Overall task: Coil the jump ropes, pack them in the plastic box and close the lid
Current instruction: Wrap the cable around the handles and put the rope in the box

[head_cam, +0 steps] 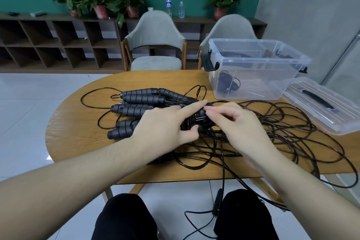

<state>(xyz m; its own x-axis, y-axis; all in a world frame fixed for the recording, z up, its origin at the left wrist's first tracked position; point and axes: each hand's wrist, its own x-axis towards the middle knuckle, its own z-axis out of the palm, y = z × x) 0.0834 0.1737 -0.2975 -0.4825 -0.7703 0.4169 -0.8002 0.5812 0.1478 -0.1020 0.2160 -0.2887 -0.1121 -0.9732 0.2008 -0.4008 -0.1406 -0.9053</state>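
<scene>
Oval wooden tabletop (78, 122) before a green wall, two grey chairs behind it.
The left hand (165, 124) grips a rope-wound bundle (194, 121), thumb under, forefinger straight along its top; the right hand (235, 121) pinches a strand at the bundle. Black ribbed handles (140, 98) lie beside it, thin ropes (282, 132) tangled rightward. One clear plastic box (253, 68) stands open at the far right, its lid (321, 103) flat alongside.
</scene>
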